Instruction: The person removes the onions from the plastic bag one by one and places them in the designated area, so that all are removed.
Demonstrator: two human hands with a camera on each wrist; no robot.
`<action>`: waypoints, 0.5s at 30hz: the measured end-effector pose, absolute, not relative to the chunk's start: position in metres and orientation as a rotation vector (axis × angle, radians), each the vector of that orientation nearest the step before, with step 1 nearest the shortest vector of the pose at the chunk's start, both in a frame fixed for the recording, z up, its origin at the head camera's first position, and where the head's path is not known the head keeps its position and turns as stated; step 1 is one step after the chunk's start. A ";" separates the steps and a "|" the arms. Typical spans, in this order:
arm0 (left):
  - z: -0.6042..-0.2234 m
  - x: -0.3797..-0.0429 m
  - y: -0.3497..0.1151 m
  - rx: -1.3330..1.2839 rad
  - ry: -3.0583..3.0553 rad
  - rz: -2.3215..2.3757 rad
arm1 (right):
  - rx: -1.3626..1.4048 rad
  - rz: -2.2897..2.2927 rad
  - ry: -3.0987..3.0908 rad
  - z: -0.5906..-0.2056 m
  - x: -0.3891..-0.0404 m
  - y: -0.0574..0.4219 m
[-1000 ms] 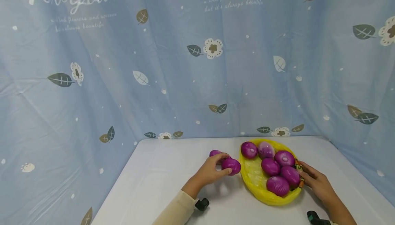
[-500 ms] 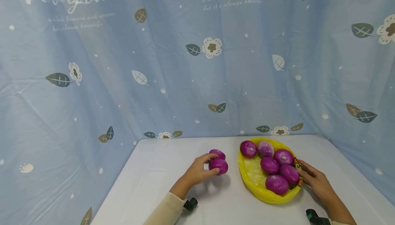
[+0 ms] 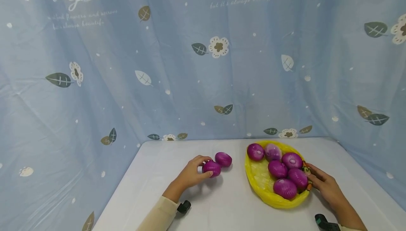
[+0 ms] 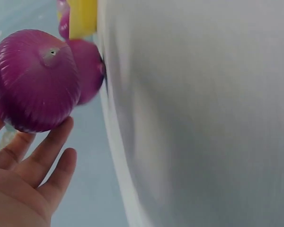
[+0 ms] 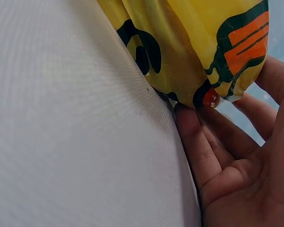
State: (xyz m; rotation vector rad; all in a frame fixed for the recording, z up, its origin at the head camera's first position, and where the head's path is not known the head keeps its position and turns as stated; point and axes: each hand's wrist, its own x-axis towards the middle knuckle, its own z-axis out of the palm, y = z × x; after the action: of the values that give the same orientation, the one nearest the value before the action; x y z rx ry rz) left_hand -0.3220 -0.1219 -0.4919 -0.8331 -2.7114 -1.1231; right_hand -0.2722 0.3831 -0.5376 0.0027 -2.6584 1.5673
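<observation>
In the head view my left hand grips a purple onion between thumb and fingers, with the onion above the white table. A second purple onion lies just behind it; in the left wrist view the held onion overlaps that one. To the right stands a round, open yellow plastic bag with several purple onions inside. My right hand holds the bag's right side, where its orange and dark green print shows. In the right wrist view fingertips reach beneath the bag's lower edge.
The white table runs back to a blue curtain printed with leaves and flowers, which also hangs along both sides. A black wrist device sits at the left cuff, another by the right wrist.
My left hand has moved left, away from the yellow bag, carrying the onion; the onion behind it now shows fully. The right hand has stayed at the bag's side.
</observation>
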 end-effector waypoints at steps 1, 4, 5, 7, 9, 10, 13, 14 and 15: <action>-0.491 -0.323 -0.125 -0.827 -2.716 -1.120 | -0.002 1.567 -2.659 -0.537 -0.273 0.383; -0.489 -0.326 -0.133 -0.815 -2.723 -1.100 | -0.009 1.577 -2.657 -0.536 -0.274 0.384; -0.489 -0.327 -0.135 -0.811 -2.723 -1.093 | -0.012 1.579 -2.658 -0.537 -0.275 0.384; -0.489 -0.329 -0.141 -0.800 -2.727 -1.085 | -0.026 1.586 -2.668 -0.537 -0.275 0.384; -0.490 -0.331 -0.147 -0.788 -2.735 -1.068 | -0.037 1.594 -2.674 -0.537 -0.274 0.383; -0.491 -0.332 -0.149 -0.778 -2.742 -1.059 | -0.040 1.596 -2.677 -0.537 -0.274 0.383; -0.492 -0.336 -0.157 -0.743 -2.764 -1.043 | -0.047 1.597 -2.681 -0.536 -0.273 0.382; -0.492 -0.337 -0.160 -0.736 -2.767 -1.035 | -0.046 1.597 -2.682 -0.536 -0.273 0.382; -0.492 -0.338 -0.162 -0.723 -2.774 -1.033 | -0.045 1.588 -2.685 -0.536 -0.273 0.382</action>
State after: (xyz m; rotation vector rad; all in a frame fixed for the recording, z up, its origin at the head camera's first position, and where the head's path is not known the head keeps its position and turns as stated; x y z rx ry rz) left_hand -0.3381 -0.1618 -0.4919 -0.7226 -2.7735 -1.0328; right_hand -0.2727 0.3816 -0.5355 -0.0454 -2.6847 1.5883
